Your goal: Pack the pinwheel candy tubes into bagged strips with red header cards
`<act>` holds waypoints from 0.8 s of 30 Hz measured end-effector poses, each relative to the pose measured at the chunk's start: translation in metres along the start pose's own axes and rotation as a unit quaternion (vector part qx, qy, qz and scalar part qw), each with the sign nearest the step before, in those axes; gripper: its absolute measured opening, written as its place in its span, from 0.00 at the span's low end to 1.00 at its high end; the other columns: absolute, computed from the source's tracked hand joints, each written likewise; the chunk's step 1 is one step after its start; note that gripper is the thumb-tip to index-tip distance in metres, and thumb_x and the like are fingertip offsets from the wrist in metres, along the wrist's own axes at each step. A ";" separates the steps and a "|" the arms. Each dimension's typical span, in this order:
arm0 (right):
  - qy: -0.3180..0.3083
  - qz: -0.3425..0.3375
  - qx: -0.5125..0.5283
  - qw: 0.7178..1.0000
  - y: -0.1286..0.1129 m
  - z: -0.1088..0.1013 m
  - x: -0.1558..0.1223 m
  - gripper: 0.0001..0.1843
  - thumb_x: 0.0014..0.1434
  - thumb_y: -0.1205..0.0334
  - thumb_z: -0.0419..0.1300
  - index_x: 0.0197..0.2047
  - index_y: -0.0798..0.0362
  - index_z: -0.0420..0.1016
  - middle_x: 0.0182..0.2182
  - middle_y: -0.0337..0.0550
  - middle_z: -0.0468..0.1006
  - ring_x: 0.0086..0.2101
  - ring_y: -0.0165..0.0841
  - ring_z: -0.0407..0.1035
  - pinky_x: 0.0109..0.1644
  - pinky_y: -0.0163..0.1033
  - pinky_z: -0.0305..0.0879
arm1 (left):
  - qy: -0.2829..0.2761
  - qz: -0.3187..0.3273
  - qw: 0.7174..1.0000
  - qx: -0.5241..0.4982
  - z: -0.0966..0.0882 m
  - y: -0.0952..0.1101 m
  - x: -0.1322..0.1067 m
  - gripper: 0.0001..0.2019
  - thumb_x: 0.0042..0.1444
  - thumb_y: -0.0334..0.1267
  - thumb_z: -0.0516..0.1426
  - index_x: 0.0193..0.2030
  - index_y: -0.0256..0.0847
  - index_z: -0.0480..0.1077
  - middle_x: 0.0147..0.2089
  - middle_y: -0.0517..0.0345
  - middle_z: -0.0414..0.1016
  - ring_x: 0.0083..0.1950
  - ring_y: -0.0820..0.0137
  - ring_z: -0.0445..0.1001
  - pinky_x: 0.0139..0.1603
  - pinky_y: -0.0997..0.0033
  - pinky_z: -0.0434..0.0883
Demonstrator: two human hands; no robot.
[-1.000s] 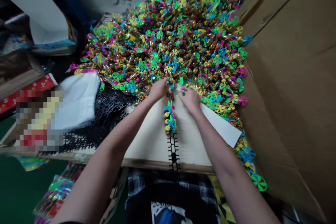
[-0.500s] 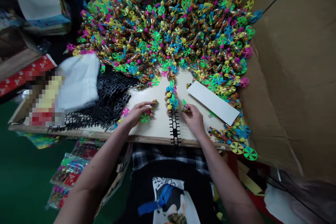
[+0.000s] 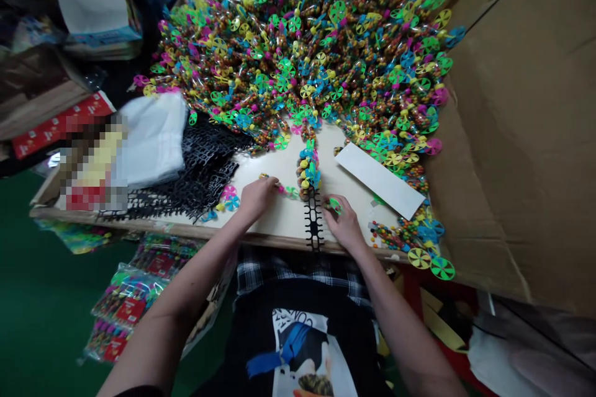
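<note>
A black plastic clip strip (image 3: 313,223) lies upright in my view at the table's front edge. Its far part carries a row of candy tubes (image 3: 306,167) with yellow, blue and green pinwheel tops. Left of the strip, my left hand (image 3: 258,198) is closed on a candy tube whose pink cap and green pinwheel (image 3: 292,191) point toward the row; most of that tube is hidden by the fingers. At the strip's right side my right hand (image 3: 343,223) pinches another candy tube, with its green pinwheel (image 3: 333,204) showing above the fingers.
A large heap of candy tubes (image 3: 298,43) covers the back. Black strips (image 3: 209,161) and white plastic bags (image 3: 153,136) lie left. A white card (image 3: 379,180) and loose tubes (image 3: 400,232) lie right, beside a cardboard wall (image 3: 512,136). Packed bags (image 3: 125,304) sit below left.
My left hand has turned over and moved right, bringing its tube's pinwheel up to the strip. My right hand has shifted slightly down. The whole view has moved a little.
</note>
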State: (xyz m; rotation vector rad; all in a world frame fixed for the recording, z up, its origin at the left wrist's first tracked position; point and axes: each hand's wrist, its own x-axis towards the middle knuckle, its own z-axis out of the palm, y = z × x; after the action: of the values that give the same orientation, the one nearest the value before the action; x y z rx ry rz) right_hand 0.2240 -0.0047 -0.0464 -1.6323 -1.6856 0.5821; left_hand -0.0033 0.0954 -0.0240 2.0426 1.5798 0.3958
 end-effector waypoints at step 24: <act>-0.016 -0.047 0.009 0.999 -0.006 0.024 0.007 0.13 0.61 0.63 0.50 0.48 0.53 0.67 0.41 0.50 0.73 0.43 0.41 0.69 0.49 0.48 0.68 | -0.073 -0.224 0.775 -0.586 0.031 0.073 -0.032 0.19 0.30 0.47 0.66 0.19 0.36 0.64 0.15 0.67 0.61 0.16 0.81 0.56 0.14 0.79 0.52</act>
State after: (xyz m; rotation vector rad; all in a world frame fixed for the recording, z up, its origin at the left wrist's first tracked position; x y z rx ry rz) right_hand 0.2023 0.0056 -0.0564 -1.5294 -1.7654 0.5790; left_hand 0.0629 0.0448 -0.0054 0.6889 1.1408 0.7549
